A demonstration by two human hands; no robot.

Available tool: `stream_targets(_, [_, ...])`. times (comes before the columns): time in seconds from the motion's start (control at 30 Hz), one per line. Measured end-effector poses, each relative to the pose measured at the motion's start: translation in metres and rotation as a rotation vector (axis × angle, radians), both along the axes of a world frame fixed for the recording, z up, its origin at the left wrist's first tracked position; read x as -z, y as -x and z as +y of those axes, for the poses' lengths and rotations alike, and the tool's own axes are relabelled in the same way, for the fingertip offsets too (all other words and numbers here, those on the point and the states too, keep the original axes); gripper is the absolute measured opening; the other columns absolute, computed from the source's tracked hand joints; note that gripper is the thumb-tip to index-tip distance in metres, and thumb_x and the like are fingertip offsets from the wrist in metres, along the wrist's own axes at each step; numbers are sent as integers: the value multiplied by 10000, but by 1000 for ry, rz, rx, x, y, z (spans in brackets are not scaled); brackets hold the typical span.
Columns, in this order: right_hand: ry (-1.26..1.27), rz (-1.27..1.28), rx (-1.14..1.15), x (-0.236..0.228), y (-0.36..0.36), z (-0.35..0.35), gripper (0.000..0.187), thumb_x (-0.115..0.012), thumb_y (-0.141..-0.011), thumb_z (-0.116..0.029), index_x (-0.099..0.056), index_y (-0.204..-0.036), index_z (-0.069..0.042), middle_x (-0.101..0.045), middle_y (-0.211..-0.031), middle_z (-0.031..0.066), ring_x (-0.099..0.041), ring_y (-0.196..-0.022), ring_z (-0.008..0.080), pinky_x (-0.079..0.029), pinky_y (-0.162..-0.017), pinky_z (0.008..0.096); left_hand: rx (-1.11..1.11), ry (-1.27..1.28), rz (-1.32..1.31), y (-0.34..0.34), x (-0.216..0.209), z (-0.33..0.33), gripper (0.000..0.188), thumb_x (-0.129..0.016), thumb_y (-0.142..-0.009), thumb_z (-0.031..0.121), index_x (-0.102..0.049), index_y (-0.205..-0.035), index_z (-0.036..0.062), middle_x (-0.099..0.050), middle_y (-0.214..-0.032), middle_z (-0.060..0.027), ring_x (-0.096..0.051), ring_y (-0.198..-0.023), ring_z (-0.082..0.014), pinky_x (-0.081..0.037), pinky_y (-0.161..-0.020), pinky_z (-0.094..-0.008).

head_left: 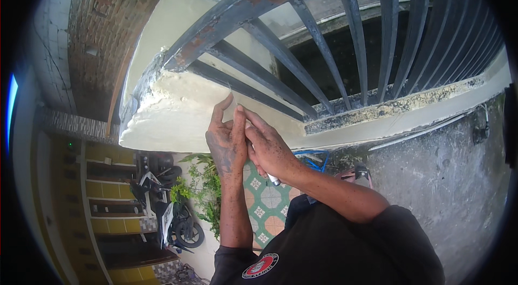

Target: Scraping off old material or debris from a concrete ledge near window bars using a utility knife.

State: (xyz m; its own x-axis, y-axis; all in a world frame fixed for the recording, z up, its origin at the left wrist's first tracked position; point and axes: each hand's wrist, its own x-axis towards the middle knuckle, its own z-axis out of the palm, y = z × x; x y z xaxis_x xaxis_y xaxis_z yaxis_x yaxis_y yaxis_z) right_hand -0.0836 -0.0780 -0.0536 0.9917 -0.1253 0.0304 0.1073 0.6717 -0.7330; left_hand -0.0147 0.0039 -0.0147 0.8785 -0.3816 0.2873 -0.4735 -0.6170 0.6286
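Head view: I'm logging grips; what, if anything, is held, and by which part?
The right hand holds a white-ended thing whose end juts out below it; the gripped part is hidden. Whether the left hand holds anything cannot be told.

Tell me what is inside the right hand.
The end of a white, rod-like object sticks out below the right hand. The hand covers the rest, so its full length and what kind of object it is cannot be told.
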Motion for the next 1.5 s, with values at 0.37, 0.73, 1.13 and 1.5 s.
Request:
stream_targets(0.37, [171, -76, -45, -10, 6, -21, 508, -338, -1030, -204, -317, -1471, 48, -615, -935, 177, -536, -442, 164, -482, -430, 330, -33, 169, -15, 10, -15, -14, 360, -610, -993, 247, -580, -1258, 5, -509, -517, 28, -443, -502, -12, -266, -475, -193])
stream_targets(0.73, [103, -74, -71, -15, 8, -20, 526, -301, -1061, -271, -274, -1542, -63, -419, -565, -10, -385, -396, 72, -382, -379, 238, -29, 187, 2, 13, -15, -16, 500, -590, -998, 271, -510, -1415, 9, -528, -497, -3, -420, -504, -20, -331, -459, -234])
stream_targets(1.13, [41, -53, -55, 9, 3, -4, 531, -303, -1062, -321, -304, -1523, -59, -446, -591, 17, -419, -388, 106, -392, -368, 273, -61, 46, -17, 10, -4, -9, 522, -598, -985, 290, -513, -1408, -4, -498, -484, 19, -410, -532, -28, -363, -505, -242])
stream_targets(1.5, [8, 68, -6, 32, 0, -1, 516, -316, -1067, -319, -325, -1515, -63, -425, -573, 0, -399, -405, 88, -382, -374, 258, 13, -41, 79, -3, 35, -5, 482, -597, -989, 248, -531, -1403, 9, -487, -517, 33, -401, -521, -33, -337, -476, -238])
